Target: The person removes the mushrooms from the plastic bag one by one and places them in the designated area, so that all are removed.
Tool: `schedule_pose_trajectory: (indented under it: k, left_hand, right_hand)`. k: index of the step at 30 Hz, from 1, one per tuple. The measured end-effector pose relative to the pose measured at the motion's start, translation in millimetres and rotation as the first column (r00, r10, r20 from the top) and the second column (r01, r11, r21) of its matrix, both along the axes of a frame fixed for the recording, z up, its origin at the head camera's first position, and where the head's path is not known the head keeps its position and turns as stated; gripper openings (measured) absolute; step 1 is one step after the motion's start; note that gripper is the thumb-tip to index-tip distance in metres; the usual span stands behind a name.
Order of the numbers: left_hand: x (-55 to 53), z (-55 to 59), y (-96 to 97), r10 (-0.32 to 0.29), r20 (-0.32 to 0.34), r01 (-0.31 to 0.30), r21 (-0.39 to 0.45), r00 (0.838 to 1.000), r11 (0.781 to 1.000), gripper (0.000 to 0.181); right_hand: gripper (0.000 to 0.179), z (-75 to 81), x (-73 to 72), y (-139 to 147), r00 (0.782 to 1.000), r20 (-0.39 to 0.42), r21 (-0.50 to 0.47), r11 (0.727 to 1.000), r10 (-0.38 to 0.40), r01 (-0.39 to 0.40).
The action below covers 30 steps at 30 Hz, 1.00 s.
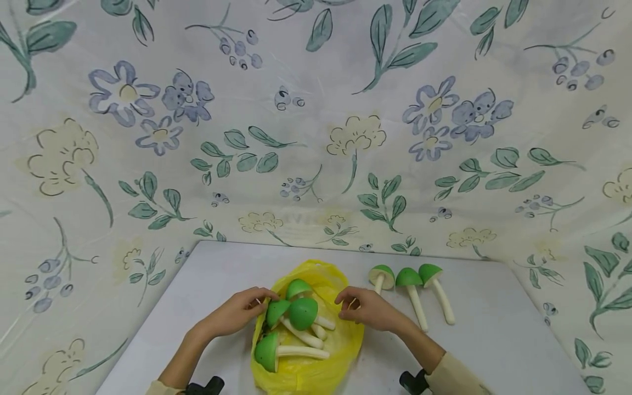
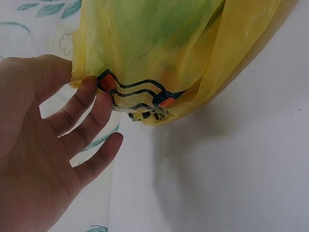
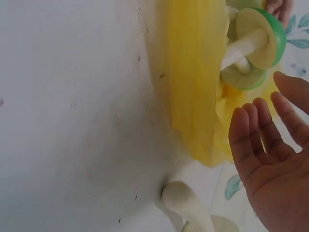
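A yellow plastic bag (image 1: 340,351) lies with its mouth spread wide on the white table. Inside it are several model mushrooms (image 1: 303,314) with green caps and pale stems. My left hand (image 1: 239,312) is at the bag's left rim; in the left wrist view its thumb and index finger pinch the yellow film, the other fingers spread apart. Over the bag's right side is my right hand (image 1: 372,310), its fingers loosely bent. In the right wrist view these fingers (image 3: 263,130) hold nothing and are close to the bag's edge.
Three more green-capped mushrooms (image 1: 415,296) lie on the white table (image 1: 498,340), right of the bag and beyond my right hand. A floral-patterned sheet (image 1: 316,164) hangs behind the table and at its sides.
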<state>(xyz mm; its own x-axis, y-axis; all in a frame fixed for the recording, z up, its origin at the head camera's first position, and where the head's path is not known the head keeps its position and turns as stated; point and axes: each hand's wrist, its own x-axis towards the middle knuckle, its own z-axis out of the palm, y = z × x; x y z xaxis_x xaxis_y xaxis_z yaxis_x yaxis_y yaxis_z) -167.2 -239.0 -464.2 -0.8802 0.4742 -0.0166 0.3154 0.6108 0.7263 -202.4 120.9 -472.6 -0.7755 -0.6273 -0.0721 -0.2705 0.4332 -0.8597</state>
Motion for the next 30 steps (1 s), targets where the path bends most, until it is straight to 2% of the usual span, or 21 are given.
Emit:
schedule_pose_trajectory:
  k: [12,21,30]
  left_hand:
    - [-0.4,-0.5,0.0,-0.005,0.001,0.005,0.006,1.0,1.0,0.027]
    - [1.5,0.2,0.2,-0.004,0.004,0.004,0.013,1.0,1.0,0.027]
    - [1.7,0.6,0.1,-0.006,0.001,0.006,0.015,1.0,1.0,0.027]
  right_hand:
    - [0.027,-5.1,-3.1,-18.3,0.996,-0.052,0.071,0.996,0.066,-0.063]
    - [0.029,-12.6,-3.1,-31.9,0.996,-0.009,0.075,0.994,0.087,-0.086]
    - [0.029,-13.0,1.0,-44.9,0.997,0.024,0.127,0.989,0.078,-0.081]
